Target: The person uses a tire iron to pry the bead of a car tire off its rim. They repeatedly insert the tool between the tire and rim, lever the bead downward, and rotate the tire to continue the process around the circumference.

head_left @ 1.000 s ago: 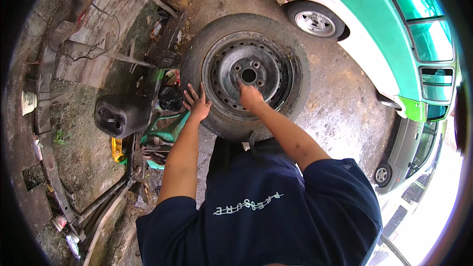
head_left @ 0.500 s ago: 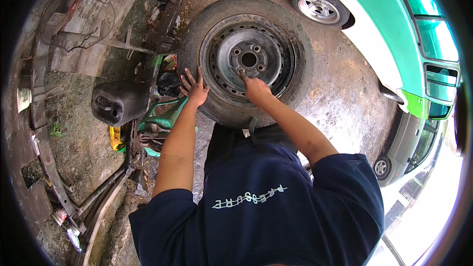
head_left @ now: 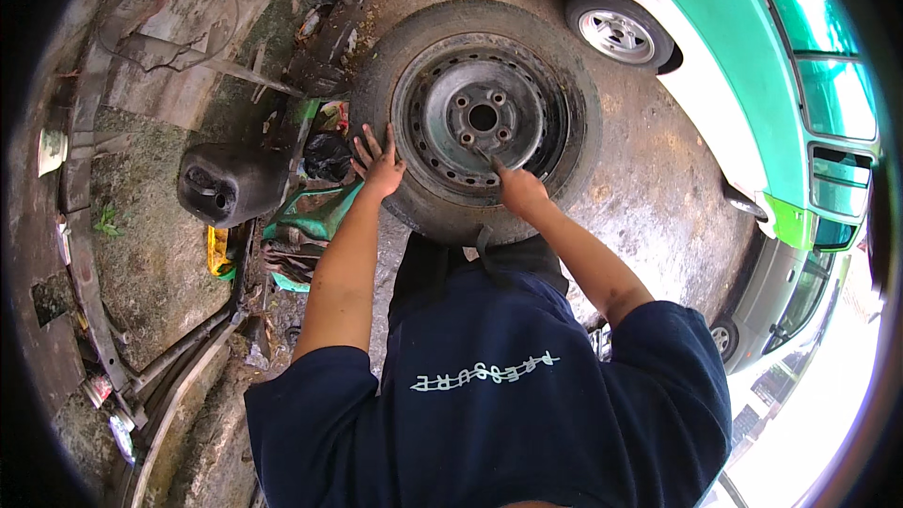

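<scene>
A car wheel (head_left: 381, 56), a black tyre on a dark steel rim (head_left: 442, 99) with a round centre hole and bolt holes around it, is in front of my legs, its face up. My left hand (head_left: 380, 169) lies flat on the tyre's left side, fingers spread. Over the near part of the rim is my right hand (head_left: 524, 192), its fingers mostly curled, the index finger or something thin and dark reaching toward the bolt holes. Whatever that hand may hold is too small to make out.
A green and white van (head_left: 696, 56) stands at the right, its wheel (head_left: 616, 30) close to the tyre. Behind it is a grey car (head_left: 771, 292). On the left lie a black plastic container (head_left: 235, 183), a green bag (head_left: 320, 221) and a yellow item (head_left: 220, 252) by scrap metal bars.
My right hand has drawn back from a bolt hole, toward me and to the right. My left hand stays on the tyre. The view has shifted slightly.
</scene>
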